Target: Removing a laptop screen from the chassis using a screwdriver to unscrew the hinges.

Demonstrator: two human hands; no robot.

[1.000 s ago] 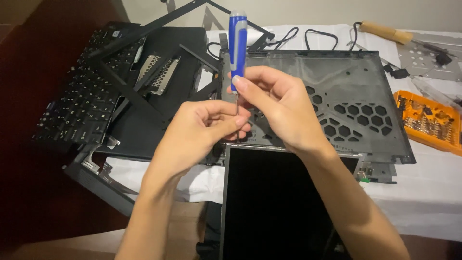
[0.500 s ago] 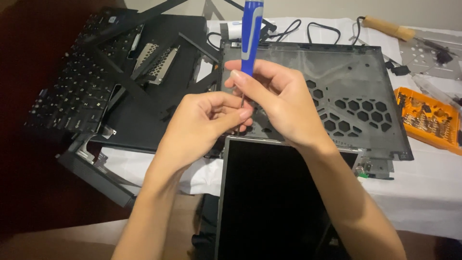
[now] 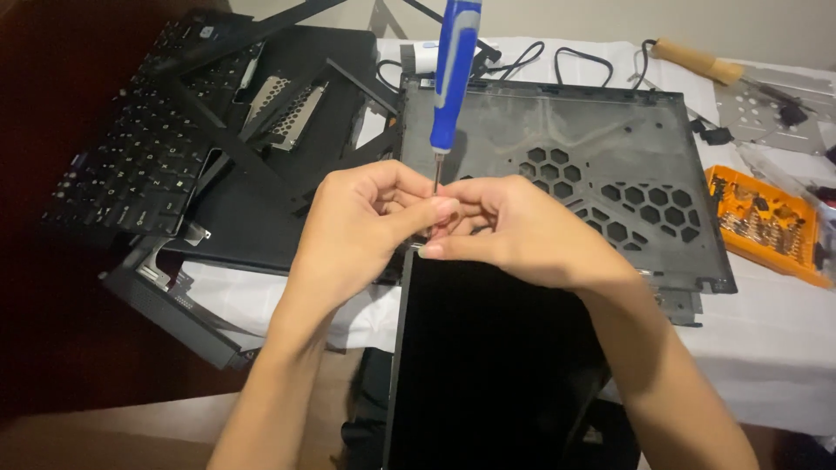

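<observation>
Both hands (image 3: 435,226) pinched on screwdriver (image 3: 453,78) shaft at dark panel's (image 3: 488,365) top-left edge.

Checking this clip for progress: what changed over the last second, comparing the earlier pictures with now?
The blue screwdriver stood more upright, its handle rising out of the top of the view; a second ago it leaned slightly. The right hand slid down from the handle to the thin shaft, where both hands now pinch by the black screen panel corner. The left hand kept its place, as did the grey cover, keyboard and orange bit case.
</observation>
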